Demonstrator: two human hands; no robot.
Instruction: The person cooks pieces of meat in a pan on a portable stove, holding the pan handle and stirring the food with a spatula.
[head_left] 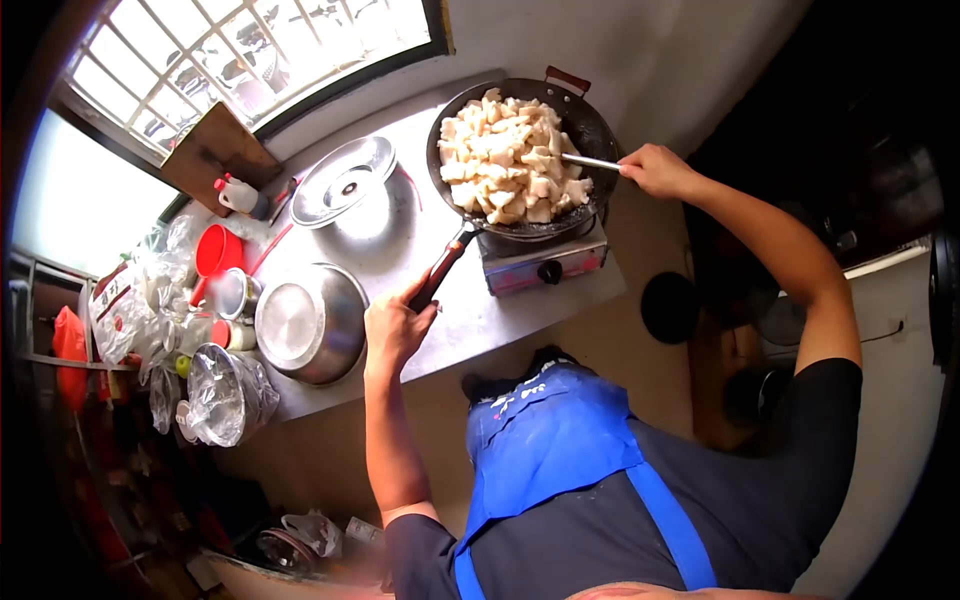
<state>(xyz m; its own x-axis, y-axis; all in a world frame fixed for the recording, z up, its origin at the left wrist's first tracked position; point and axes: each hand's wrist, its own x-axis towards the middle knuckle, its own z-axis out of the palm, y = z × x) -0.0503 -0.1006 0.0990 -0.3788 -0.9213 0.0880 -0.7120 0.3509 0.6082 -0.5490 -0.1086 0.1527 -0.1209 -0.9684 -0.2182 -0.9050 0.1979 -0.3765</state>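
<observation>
A: How does the wok [590,125] look?

B: Dark and round, nearly black on the inside, with a bare strip of wall showing on the side toward the right hand [655,171]. That strip has small shiny specks on it. A reddish-brown loop handle [568,77] stands out from the far rim.

A: And what fills it?

B: A big heap of pale pieces [510,160] — creamy white shading to light tan, chunky, uneven in shape, mounded over most of the pan. The tops catch the light and seem moist. I can't tell what food it is.

A: Where is the wok standing?

B: On the silver stove [520,268], at the far right end of the metal counter [420,240]. The stove's front carries a black knob [550,271] and pinkish patches.

A: What about the hands?

B: The left hand [397,326] has its fingers wrapped around the long dark handle [440,268], which slants from the wok toward the person. The right hand's fingers are curled closed around the end of a metal utensil [594,162] — its shaft reaches over the rim to the heap, where its tip is hidden.

A: Anything near the left hand?

B: An upturned metal basin [340,320], just beside it.
</observation>
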